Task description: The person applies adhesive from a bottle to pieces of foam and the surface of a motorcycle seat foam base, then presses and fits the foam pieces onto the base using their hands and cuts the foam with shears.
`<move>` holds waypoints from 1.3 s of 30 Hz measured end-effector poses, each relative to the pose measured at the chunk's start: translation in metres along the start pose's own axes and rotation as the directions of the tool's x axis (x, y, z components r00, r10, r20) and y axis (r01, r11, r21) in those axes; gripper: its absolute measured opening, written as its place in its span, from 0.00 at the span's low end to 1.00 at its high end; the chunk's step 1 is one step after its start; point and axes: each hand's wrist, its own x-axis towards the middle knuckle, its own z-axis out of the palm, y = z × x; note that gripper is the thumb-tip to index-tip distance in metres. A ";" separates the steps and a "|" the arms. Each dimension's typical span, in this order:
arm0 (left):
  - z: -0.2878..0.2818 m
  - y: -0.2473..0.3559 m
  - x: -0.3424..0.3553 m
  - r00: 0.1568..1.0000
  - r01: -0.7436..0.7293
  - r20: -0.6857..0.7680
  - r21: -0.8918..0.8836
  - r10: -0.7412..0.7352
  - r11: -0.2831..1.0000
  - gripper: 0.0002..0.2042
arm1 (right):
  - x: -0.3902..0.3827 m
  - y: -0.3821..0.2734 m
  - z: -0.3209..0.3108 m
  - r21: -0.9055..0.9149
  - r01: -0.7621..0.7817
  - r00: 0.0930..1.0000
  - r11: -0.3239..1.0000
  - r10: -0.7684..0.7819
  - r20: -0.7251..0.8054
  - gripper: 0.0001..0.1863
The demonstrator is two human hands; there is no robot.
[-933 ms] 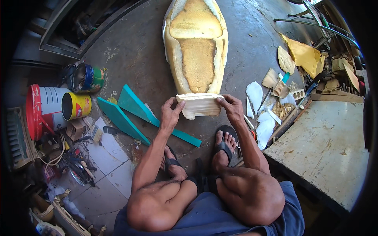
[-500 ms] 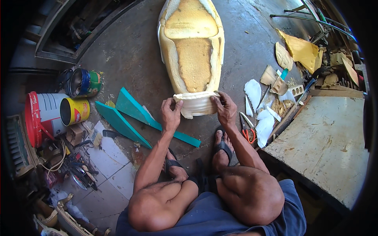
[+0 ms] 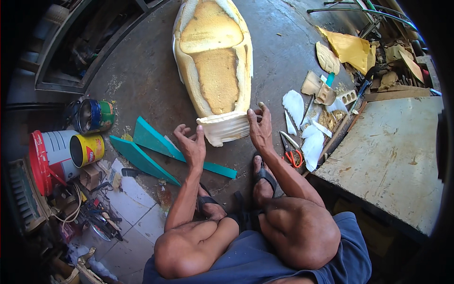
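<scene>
A long yellow-and-white foam motorcycle seat (image 3: 217,80) lies on the floor in front of me, its worn golden middle facing up. Across its near end is a ribbed cream strip (image 3: 224,129), hanging down in folds. My left hand (image 3: 191,144) is at the strip's left edge; the thumb reaches its corner and the fingers are spread. On the other side, my right hand (image 3: 261,130) is beside the strip's right corner, with thumb and fingers apart. Neither hand visibly grips the strip, though light contact at the corners cannot be ruled out.
Two teal foam pieces (image 3: 161,142) lie left, near a yellow can (image 3: 87,150) and a white-and-red bucket (image 3: 56,158). To the right are orange-handled scissors (image 3: 293,158), white foam scraps (image 3: 312,146) and a worn board (image 3: 385,156). My feet flank the middle.
Both hands have loosened from the strip's corners, and their fingers have spread outward. The seat appears shifted left and slightly tilted in view as the whole picture has moved.
</scene>
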 end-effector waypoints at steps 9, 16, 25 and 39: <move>0.000 -0.012 0.005 0.966 0.133 0.251 -0.289 -0.060 0.948 0.19 | -0.006 0.006 0.009 0.066 -0.077 0.995 0.995 0.073 0.063 0.28; 0.000 -0.017 0.012 0.961 0.119 0.273 -0.305 -0.033 0.945 0.16 | 0.004 0.026 0.007 0.086 0.021 0.999 0.996 -0.023 0.023 0.19; -0.013 -0.022 -0.002 0.966 0.089 0.259 -0.300 -0.009 0.950 0.14 | -0.008 0.026 -0.007 0.241 0.126 0.991 0.962 -0.134 0.018 0.14; -0.010 -0.031 0.008 0.927 0.277 0.356 -0.441 -0.117 0.853 0.09 | -0.003 0.026 -0.007 0.169 0.098 0.992 0.981 -0.109 0.057 0.14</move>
